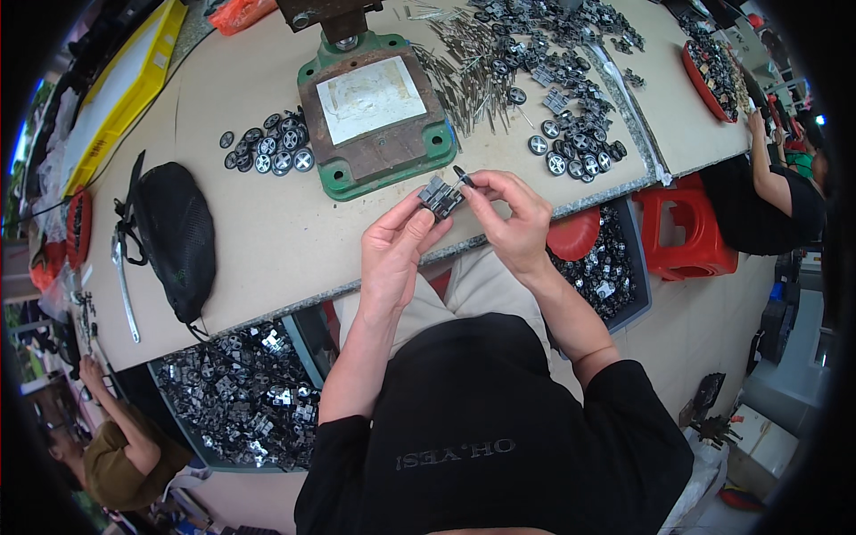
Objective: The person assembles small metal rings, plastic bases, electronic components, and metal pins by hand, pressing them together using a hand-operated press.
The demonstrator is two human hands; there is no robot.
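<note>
Two hands | left grips chassis, tilted | right pinches wheel

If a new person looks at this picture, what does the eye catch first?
First, the two hands at the centre: the left hand holds a small dark part, and the right hand pinches a pin beside it. Just behind stands a green press base, with wheels piled to its left.

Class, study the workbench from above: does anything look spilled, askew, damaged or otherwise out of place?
Nothing looks damaged. The loose metal pins lie scattered in an untidy fan beside the green-based press, and small wheels sit in loose heaps. The left hand and right hand hold a small dark part.
</note>
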